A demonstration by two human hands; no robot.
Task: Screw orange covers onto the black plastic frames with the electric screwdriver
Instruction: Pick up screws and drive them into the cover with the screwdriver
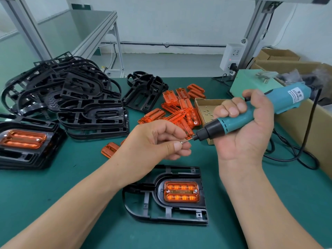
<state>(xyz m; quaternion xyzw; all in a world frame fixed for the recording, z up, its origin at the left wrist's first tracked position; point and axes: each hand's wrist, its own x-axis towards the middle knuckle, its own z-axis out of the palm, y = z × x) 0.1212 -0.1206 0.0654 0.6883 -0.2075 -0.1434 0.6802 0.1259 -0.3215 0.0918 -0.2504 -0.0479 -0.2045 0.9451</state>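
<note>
Head view: green bench (53,194); black frame (143,203), lying flat near centre, below both hands; electric screwdriver (231,121), raised, grasped by right hand (246,133); left hand (158,141), pinching last item; orange cover (181,191), seated in frame; screw (184,141), at bit tip.

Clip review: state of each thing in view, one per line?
right hand: gripping the electric screwdriver, held in the air
left hand: pinching a screw at the driver's bit
orange cover: seated in the black frame, screw head at its right end
cardboard box: open, loose screws inside
</note>
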